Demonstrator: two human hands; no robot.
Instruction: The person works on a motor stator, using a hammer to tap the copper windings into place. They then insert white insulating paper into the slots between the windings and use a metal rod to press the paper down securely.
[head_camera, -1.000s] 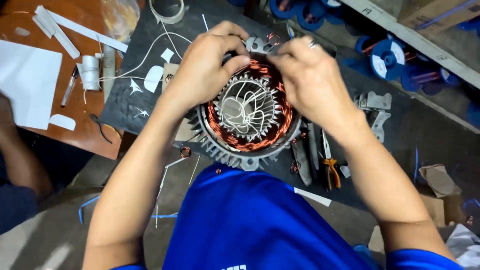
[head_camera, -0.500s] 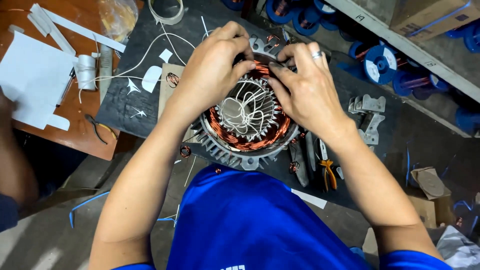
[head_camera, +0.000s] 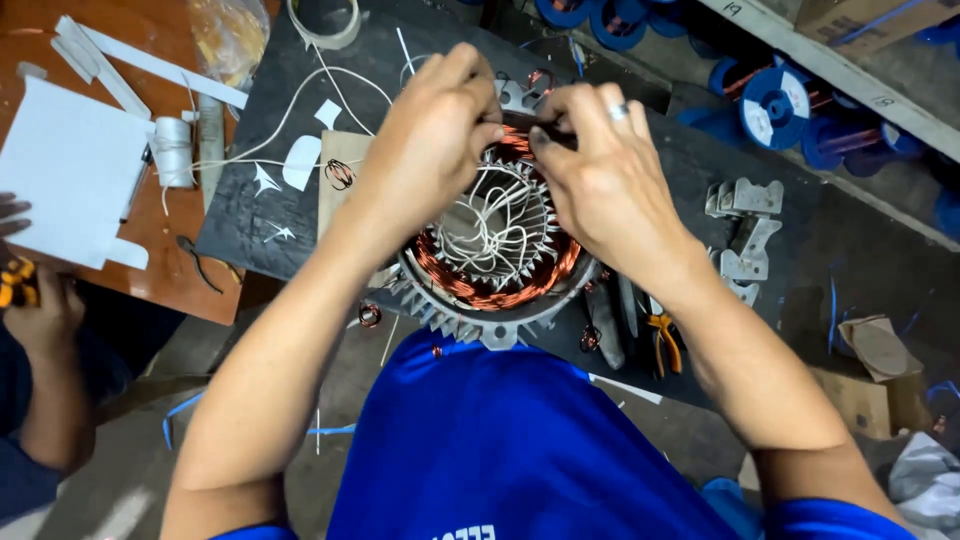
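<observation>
On the cluttered dark table (head_camera: 250, 230), our left hand (head_camera: 430, 150) and right hand (head_camera: 600, 180) pinched a strand at the far rim of the motor stator (head_camera: 495, 260), whose copper coils looked mostly wound, lacing unfinished.

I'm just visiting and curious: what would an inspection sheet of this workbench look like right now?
Surface: black mat over a reddish wooden table.
Job's things: round motor stator with copper windings and white cords inside.
Clutter: white paper sheet, paper strips, tape ring, orange-handled pliers, grey metal brackets.
Grippers: left hand and right hand both pinch at the far rim of the stator; ring on the right hand.
Cables: white cord trailing across the mat.
Surroundings: blue wire spools on a shelf; another person's hand at the left edge.
</observation>
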